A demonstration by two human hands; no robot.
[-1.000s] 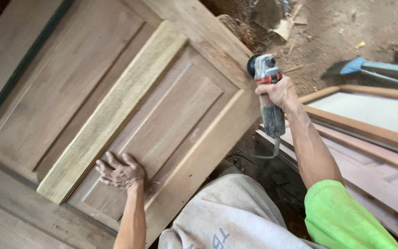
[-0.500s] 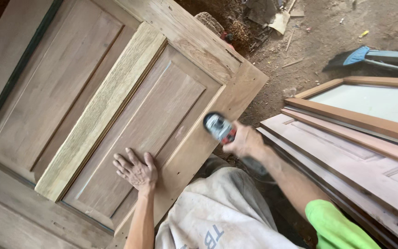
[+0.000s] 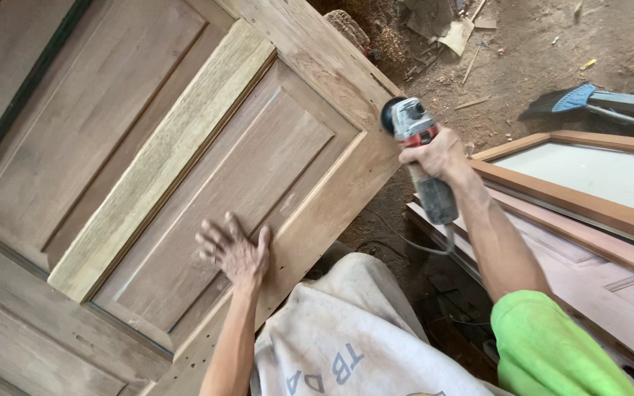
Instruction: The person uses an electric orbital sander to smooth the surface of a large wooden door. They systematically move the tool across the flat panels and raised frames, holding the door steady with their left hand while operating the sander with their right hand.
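The wooden door (image 3: 185,169) runs off the top, left and bottom edges, so its full outline cannot be told; the left hand (image 3: 235,253) is smeared by motion, its fingers (image 3: 210,238) blurred together; the right hand (image 3: 436,155) wraps the angle grinder (image 3: 421,158), hiding the middle of its body, and the disc at its head sits behind the door's edge, too dark to make out; the grinder's cable (image 3: 398,238) drops out of sight behind the pale cloth (image 3: 354,330); the stacked door frames (image 3: 588,213) and the blue broom (image 3: 588,99) are cut by the right edge.
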